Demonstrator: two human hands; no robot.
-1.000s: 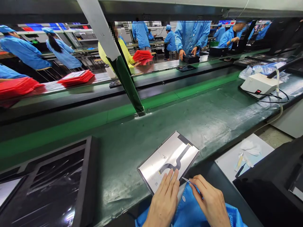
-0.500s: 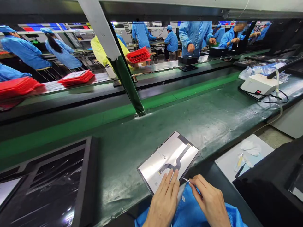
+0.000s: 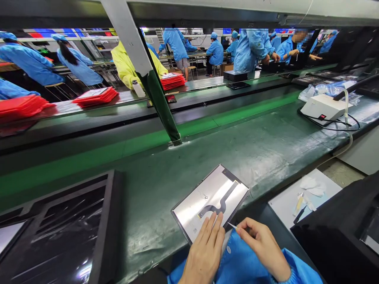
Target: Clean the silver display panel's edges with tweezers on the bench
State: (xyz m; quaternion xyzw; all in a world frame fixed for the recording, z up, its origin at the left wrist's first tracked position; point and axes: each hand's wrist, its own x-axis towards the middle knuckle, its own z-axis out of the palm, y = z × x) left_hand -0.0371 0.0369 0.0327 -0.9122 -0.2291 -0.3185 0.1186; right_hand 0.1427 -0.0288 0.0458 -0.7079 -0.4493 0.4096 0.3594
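An LCD display panel [image 3: 189, 215] with a silvery back lies tilted across the front edge of the green bench. A dark flex cable [image 3: 222, 202] curves over that back. My left hand [image 3: 207, 244] rests flat on the panel's near part, fingers stretched out over the lower end of the cable. To its right, my right hand [image 3: 260, 240] pinches a thin, pale pointed tool [image 3: 232, 225] between thumb and fingers. The tool's tip is at the panel's near right edge; whether it touches cannot be made out.
A black foam tray [image 3: 111, 221] with film-covered screens stands at left. A green post [image 3: 166, 114] rises from the bench. Farther right are a white device [image 3: 324, 108] with cables and a white board [image 3: 316, 197] holding small tools. Co-workers and red bundles [image 3: 96, 96] line the conveyor beyond.
My right hand has turned slightly, its wrist shifting right, with the tool tip nearly in place. My left hand and the panel stay still. Across the line, a co-worker's red bundle is lower.
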